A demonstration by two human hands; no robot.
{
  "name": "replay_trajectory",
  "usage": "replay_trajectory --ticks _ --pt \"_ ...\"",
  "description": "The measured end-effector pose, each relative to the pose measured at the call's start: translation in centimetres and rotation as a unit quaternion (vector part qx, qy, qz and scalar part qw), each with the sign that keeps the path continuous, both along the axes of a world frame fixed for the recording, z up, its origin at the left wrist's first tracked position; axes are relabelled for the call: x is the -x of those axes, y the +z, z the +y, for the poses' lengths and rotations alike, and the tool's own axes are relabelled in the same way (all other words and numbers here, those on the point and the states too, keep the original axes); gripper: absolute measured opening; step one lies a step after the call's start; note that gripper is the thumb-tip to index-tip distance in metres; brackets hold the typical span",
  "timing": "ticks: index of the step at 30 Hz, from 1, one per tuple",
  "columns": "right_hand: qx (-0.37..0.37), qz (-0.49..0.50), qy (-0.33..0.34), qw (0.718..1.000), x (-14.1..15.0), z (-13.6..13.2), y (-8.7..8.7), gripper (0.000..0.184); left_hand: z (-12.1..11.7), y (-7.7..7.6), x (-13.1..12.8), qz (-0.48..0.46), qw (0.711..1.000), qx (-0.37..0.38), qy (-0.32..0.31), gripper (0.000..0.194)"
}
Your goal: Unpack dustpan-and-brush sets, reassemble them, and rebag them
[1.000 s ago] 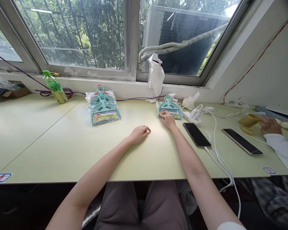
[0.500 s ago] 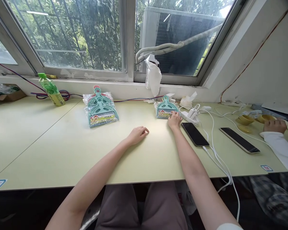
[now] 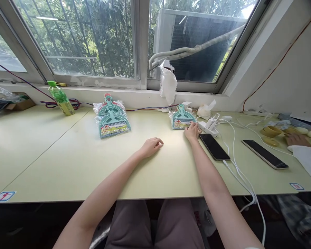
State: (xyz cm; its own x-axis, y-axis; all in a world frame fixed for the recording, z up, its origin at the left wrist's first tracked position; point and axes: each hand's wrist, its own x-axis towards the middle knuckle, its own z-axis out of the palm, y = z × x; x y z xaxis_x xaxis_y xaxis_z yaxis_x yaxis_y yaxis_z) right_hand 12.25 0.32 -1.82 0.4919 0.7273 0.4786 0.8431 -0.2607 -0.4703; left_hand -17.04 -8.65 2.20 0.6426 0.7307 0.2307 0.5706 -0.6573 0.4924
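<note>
A small green dustpan and brush set (image 3: pixel 180 114) in clear wrapping lies near the back of the table, its handle toward the window. My right hand (image 3: pixel 192 131) is at its lower right corner, with curled fingers closed on the edge; the fingertips are partly hidden. My left hand (image 3: pixel 151 147) rests on the tabletop, fingers loosely bent and nothing in them. Left of it, apart from both hands, lie stacked larger dustpan and brush sets (image 3: pixel 114 122), also wrapped, with a red handle end showing behind the green one.
Beside my right hand are a white power strip (image 3: pixel 207 128) and a black phone (image 3: pixel 214 147) with white cables. Another phone (image 3: pixel 264 154) lies farther right, near a co-worker's hand (image 3: pixel 298 140) and yellow cups (image 3: pixel 270 131). A green-capped bottle (image 3: pixel 60 98) stands at back left.
The view has shifted slightly, so most things sit a little farther right. Both my hands keep about the same places on the table. The co-worker's hand has shifted and lies flatter.
</note>
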Motion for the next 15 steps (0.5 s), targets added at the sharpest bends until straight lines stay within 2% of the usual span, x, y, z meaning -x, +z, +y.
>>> replay_trajectory --ticks 2,5,8,10,12,15 --pt "-0.006 -0.019 0.006 1.0 0.3 -0.5 0.5 0.045 0.0 -0.1 0.0 0.0 1.0 0.002 -0.001 0.024" --pt "-0.071 -0.061 0.019 0.995 1.0 -1.7 1.7 0.044 0.5 -0.5 0.3 -0.005 1.0 -0.003 0.006 0.025" --pt "-0.137 -0.086 0.032 0.986 2.3 -3.0 2.8 0.045 1.8 -0.7 1.3 -0.001 0.997 -0.034 0.069 0.025" --pt "-0.148 -0.106 0.064 0.981 3.6 -3.8 3.0 0.045 2.9 -0.5 2.7 0.002 0.985 -0.077 0.151 0.024" --pt "-0.149 -0.137 0.124 0.971 5.1 -4.3 2.8 0.042 4.1 0.0 4.6 -0.017 0.956 -0.137 0.257 0.026" --pt "-0.154 -0.178 0.229 0.945 7.7 -4.9 2.3 0.039 5.4 0.7 8.5 -0.096 0.867 -0.202 0.444 0.033"
